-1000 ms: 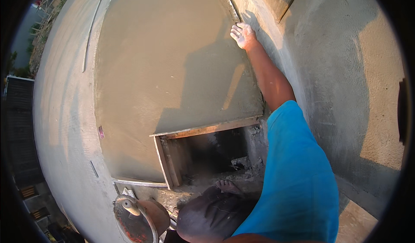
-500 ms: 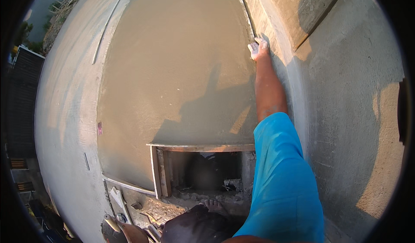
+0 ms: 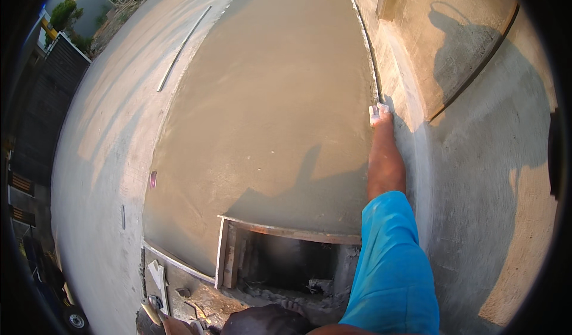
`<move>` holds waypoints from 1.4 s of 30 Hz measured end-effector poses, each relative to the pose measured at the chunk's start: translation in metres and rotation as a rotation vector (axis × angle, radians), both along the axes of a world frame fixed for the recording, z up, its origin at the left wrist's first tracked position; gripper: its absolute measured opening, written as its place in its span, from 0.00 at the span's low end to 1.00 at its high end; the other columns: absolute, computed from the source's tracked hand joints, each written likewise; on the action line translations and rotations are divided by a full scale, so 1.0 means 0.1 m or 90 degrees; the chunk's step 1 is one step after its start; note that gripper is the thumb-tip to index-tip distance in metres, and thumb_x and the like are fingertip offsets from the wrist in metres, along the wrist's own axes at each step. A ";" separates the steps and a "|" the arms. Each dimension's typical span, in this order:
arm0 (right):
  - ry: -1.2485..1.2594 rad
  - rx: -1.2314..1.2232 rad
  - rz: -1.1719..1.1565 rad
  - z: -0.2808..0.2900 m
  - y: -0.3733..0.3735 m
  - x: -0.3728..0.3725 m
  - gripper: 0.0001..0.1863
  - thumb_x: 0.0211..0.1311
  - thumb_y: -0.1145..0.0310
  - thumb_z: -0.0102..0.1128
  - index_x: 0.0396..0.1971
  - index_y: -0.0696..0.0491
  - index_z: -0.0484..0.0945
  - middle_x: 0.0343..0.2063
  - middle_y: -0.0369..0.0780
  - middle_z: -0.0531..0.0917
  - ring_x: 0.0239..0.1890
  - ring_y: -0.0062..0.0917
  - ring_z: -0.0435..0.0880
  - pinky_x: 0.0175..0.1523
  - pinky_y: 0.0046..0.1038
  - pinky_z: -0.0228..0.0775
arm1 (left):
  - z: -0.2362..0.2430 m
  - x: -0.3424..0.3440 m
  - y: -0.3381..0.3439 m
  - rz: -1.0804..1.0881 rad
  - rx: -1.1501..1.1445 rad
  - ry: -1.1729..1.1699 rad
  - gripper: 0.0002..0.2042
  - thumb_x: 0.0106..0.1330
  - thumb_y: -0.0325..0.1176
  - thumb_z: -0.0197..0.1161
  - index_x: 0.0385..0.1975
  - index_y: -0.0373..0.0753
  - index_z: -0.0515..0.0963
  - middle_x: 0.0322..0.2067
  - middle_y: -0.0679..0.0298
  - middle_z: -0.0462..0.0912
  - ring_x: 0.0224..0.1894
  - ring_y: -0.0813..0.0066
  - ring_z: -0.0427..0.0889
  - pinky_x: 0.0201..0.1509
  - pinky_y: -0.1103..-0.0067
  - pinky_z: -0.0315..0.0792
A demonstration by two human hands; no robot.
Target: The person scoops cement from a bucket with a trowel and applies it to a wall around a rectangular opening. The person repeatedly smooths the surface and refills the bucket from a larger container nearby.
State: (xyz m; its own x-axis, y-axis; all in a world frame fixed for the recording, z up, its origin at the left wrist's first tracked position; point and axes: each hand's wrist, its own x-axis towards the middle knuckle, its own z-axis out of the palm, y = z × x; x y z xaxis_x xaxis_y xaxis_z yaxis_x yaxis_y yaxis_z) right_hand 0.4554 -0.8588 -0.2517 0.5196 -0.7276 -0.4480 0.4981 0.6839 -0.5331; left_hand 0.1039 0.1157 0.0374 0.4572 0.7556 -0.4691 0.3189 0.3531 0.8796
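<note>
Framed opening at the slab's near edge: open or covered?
Open: in the opening a dark hollow shows, with no lid across it behind the wooden board that borders the slab.

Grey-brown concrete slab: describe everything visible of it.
The grey-brown concrete slab is long and flat, its damp-looking surface smooth, with pale specks and shadows. A thin pale strip lines its right edge, beside the whitened right hand. Weathered boards bound its near end around a dark rectangular opening; a purple object sits at its left edge.
</note>
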 end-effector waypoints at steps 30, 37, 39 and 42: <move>-0.110 0.249 -0.232 0.67 -0.19 0.56 0.15 0.54 0.76 0.63 0.43 0.49 0.78 0.50 0.35 0.78 0.48 0.29 0.79 0.39 0.36 0.78 | 0.11 -0.14 0.05 0.035 0.023 0.000 0.32 0.55 0.28 0.63 0.62 0.33 0.61 0.54 0.51 0.69 0.56 0.53 0.72 0.56 0.56 0.73; -0.186 0.182 0.040 1.62 -0.22 0.56 0.21 0.48 0.80 0.60 0.45 0.51 0.72 0.47 0.39 0.74 0.46 0.36 0.76 0.39 0.38 0.75 | 0.10 -0.24 0.09 0.052 0.006 -0.012 0.33 0.55 0.28 0.62 0.63 0.33 0.60 0.55 0.51 0.68 0.56 0.52 0.72 0.56 0.55 0.72; -0.327 0.088 0.182 1.98 -0.29 0.49 0.28 0.50 0.81 0.60 0.54 0.53 0.68 0.50 0.45 0.69 0.49 0.39 0.74 0.45 0.40 0.74 | -0.01 -0.21 0.07 0.046 -0.011 -0.013 0.33 0.55 0.28 0.62 0.63 0.33 0.60 0.55 0.51 0.68 0.56 0.52 0.72 0.57 0.55 0.72; -0.412 0.146 0.149 2.56 0.31 0.25 0.29 0.50 0.80 0.62 0.54 0.59 0.64 0.49 0.47 0.69 0.46 0.35 0.74 0.48 0.39 0.72 | 0.11 -0.28 0.10 0.053 0.004 -0.008 0.33 0.55 0.28 0.62 0.63 0.33 0.60 0.55 0.51 0.68 0.57 0.52 0.72 0.57 0.54 0.72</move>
State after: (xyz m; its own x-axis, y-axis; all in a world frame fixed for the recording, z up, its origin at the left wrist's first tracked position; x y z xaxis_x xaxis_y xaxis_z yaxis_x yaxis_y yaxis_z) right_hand 0.4806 -0.8279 0.0042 0.8631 -0.4891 -0.1259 0.4918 0.8706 -0.0107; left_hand 0.0756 0.1253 0.0480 0.3982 0.7942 -0.4591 0.2773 0.3728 0.8855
